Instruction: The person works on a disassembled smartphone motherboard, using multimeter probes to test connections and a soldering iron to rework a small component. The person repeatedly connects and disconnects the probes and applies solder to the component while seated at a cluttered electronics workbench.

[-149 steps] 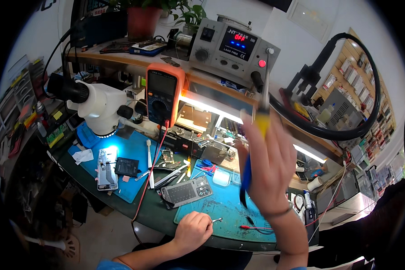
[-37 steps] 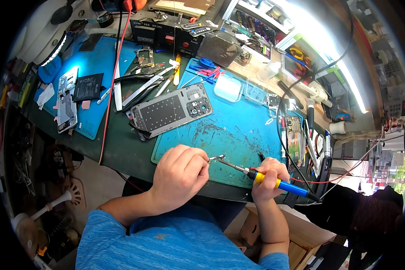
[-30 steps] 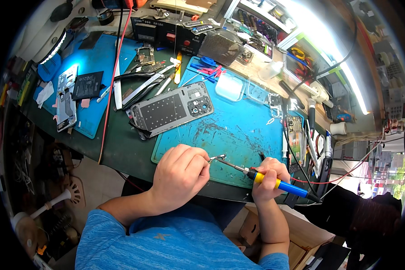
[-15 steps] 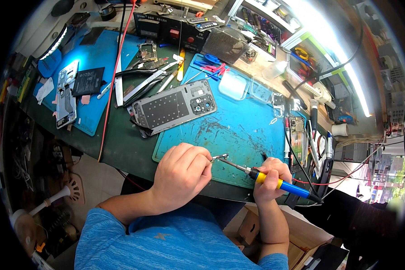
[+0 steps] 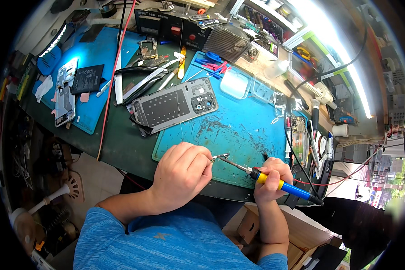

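Between its thumb and fingers, my left hand pinches a small dark and silvery part that sticks out past the fingertips. My right hand is wrapped round the yellow and blue handle of a soldering iron. The iron's thin metal shaft points left, its tip at or very near the small part; contact is too small to make out. Beyond my hands lies an opened grey phone, its camera rings at the right end. Beneath my hands is a scratched blue work mat.
At the left, another phone frame and a black battery lie on a second mat. Pliers and tweezers stand between the mats. Clear plastic boxes sit behind. A red cable crosses the left side; a circuit board lies right.
The iron's tip has shifted very slightly against the small part. Both hands keep their grip and place almost unchanged.
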The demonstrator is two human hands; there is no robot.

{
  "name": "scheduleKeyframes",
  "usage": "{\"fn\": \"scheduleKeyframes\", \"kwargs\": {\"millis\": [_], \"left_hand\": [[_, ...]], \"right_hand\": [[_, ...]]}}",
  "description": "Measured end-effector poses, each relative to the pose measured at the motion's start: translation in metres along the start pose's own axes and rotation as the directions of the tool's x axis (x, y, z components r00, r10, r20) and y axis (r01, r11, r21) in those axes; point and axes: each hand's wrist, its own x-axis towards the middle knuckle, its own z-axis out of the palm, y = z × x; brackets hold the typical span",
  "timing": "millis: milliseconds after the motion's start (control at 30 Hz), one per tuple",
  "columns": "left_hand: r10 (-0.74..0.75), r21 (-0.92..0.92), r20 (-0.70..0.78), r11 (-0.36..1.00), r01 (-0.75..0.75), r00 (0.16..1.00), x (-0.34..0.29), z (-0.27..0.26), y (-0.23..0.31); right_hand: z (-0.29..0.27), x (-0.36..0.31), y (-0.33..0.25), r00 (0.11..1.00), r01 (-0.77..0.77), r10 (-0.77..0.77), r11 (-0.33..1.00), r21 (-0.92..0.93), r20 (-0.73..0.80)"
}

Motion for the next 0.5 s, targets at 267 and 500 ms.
{"fn": "scheduleKeyframes", "kwargs": {"millis": [267, 500], "left_hand": [[-0.007, 0.003, 0.004, 1.000, 0.007, 1.000, -0.0012, 0.0004, 0.0007], [-0.007, -0.001, 0.005, 1.000, 0.007, 1.000, -0.0008, -0.0002, 0.0008]], "right_hand": [[0.0012, 0.0011, -0.0025, 1.000, -0.009, 0.009, 1.000, -0.006, 0.010], [-0.0025, 0.0006, 0.0026, 1.000, 0.029, -0.030, 0.999, 0.043, 0.009]]}}
